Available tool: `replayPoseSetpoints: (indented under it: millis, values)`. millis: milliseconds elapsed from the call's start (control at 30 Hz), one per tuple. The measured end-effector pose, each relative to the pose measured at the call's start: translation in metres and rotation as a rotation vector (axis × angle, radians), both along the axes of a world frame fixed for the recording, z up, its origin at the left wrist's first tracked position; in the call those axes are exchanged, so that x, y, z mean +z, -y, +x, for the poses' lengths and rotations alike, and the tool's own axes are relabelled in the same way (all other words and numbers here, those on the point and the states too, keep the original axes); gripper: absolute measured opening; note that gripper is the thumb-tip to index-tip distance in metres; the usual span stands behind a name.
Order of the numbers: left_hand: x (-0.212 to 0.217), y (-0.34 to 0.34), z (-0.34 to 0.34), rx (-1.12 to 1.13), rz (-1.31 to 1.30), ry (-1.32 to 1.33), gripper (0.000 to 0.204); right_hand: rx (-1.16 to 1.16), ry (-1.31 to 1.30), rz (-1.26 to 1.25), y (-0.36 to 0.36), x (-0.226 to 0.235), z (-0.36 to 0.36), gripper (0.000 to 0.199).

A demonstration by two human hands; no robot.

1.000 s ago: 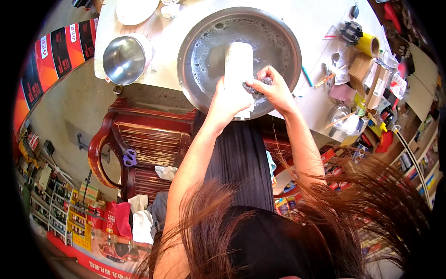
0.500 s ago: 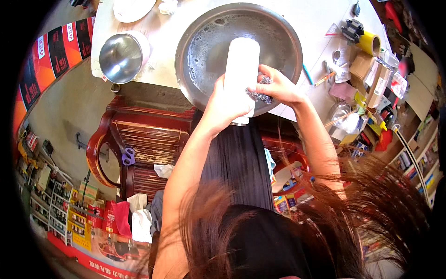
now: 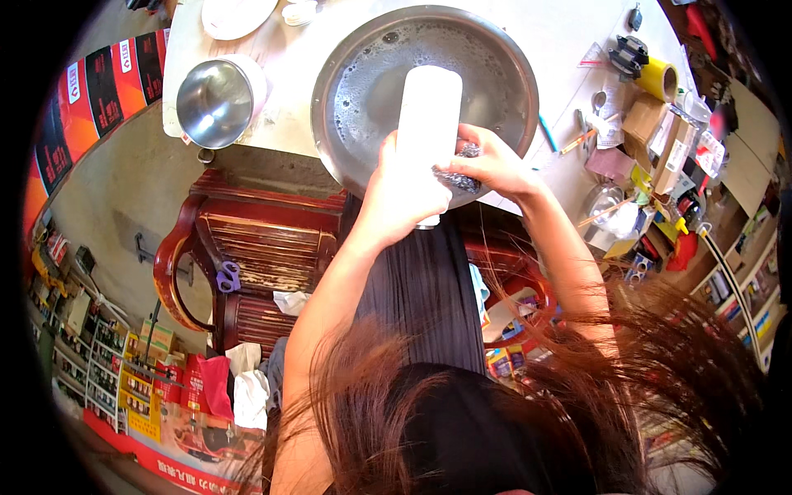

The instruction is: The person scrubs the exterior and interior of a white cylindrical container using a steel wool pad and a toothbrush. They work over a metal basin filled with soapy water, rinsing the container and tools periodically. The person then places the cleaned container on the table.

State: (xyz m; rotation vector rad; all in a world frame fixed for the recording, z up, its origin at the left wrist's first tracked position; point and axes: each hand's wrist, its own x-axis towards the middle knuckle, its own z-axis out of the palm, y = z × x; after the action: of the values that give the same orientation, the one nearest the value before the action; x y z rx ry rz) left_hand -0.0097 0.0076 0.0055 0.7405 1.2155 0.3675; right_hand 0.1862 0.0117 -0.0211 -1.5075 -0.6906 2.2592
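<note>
A long white insulated bottle with a metal rim at its near end slants over a wide metal basin. My left hand is wrapped round the bottle's near part. My right hand grips a steel wool scrubber and presses it to the bottle's right side, low down. Water with bubbles lies in the basin, below the bottle. My palm hides part of the bottle's near end.
To the left on the white table stands a shiny metal pot. A white plate lies at the far left. A yellow tape roll, cardboard boxes and small tools crowd the right. A red wooden chair stands below the table edge.
The bottle has shifted slightly, and my left hand has turned a little around its near end. The scrubber has slid slightly down the bottle's side with my right hand.
</note>
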Motion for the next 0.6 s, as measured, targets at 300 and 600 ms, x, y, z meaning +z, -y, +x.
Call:
replayPoseSetpoints:
  millis: [300,600]
  values:
    - [0.001,0.003,-0.001,0.021,-0.010,-0.035,0.090,-0.068,-0.051,-0.004,0.009,0.003,-0.002,0.056]
    - [0.002,0.011,-0.003,0.168,-0.047,0.156,0.088,-0.006,0.003,0.121,0.014,0.011,0.004,0.050]
